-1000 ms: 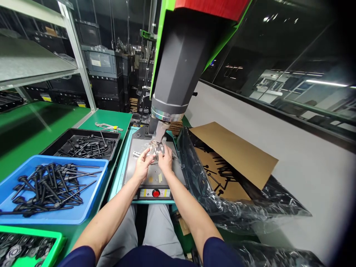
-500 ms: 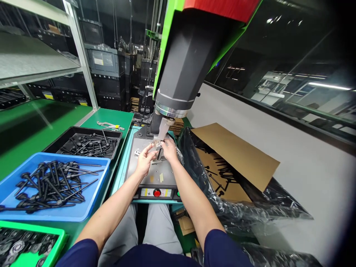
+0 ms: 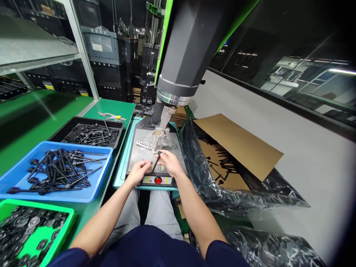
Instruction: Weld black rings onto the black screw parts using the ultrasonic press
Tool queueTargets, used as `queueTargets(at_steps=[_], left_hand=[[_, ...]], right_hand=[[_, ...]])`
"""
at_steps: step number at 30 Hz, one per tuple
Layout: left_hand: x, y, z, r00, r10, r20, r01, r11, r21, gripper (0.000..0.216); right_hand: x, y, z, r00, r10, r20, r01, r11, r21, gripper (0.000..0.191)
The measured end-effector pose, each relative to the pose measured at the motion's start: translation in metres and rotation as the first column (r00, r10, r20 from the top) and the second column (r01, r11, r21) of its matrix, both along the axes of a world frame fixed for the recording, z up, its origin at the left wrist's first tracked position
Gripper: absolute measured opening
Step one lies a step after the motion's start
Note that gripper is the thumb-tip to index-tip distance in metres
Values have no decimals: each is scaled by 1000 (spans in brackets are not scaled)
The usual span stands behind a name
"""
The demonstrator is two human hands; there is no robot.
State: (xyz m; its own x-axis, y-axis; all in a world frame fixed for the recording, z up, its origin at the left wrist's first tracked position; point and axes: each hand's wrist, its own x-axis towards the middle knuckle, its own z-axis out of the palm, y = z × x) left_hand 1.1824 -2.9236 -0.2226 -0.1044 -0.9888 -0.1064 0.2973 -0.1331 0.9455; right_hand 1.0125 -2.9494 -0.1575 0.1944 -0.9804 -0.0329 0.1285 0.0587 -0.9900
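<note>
My right hand pinches the upper end of a black rod with a ribbed shaft, which slants down toward me over the front of the machine's base plate. My left hand is closed beside the rod's lower part, fingertips together; whether they grip anything is unclear. Just beyond both hands, a clear fixture stands on the plate beneath the pale tool tip of the press head. Below the hands, a red button is set in the base's front.
At left are a blue tray and a black tray of similar rods, plus a green tray of dark round parts. Pliers lie behind them. To the right, a plastic-lined box holds more rods under a cardboard sheet.
Both hands have drawn back from the fixture toward me. The black rod now shows clearly in my right hand, away from the fixture. The camera view has shifted slightly.
</note>
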Motion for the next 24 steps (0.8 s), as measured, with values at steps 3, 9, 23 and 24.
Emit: queueTargets(at_steps=[3, 9, 23, 24], left_hand=[[6, 27, -9, 985, -148, 88, 150, 989, -15, 36], [28, 23, 3, 998, 44, -35, -45, 999, -12, 33], [55, 51, 35, 966, 241, -93, -218, 954, 208, 42], [60, 70, 33, 971, 239, -17, -233, 960, 158, 45]], right_hand=[[14, -2, 0, 1000, 8, -25, -8, 1000, -17, 44], [28, 1, 1, 999, -26, -43, 24, 998, -63, 59], [-141, 88, 2, 788, -562, -252, 529, 827, -190, 58], [-168, 103, -1, 668, -706, -236, 667, 709, -231, 59]])
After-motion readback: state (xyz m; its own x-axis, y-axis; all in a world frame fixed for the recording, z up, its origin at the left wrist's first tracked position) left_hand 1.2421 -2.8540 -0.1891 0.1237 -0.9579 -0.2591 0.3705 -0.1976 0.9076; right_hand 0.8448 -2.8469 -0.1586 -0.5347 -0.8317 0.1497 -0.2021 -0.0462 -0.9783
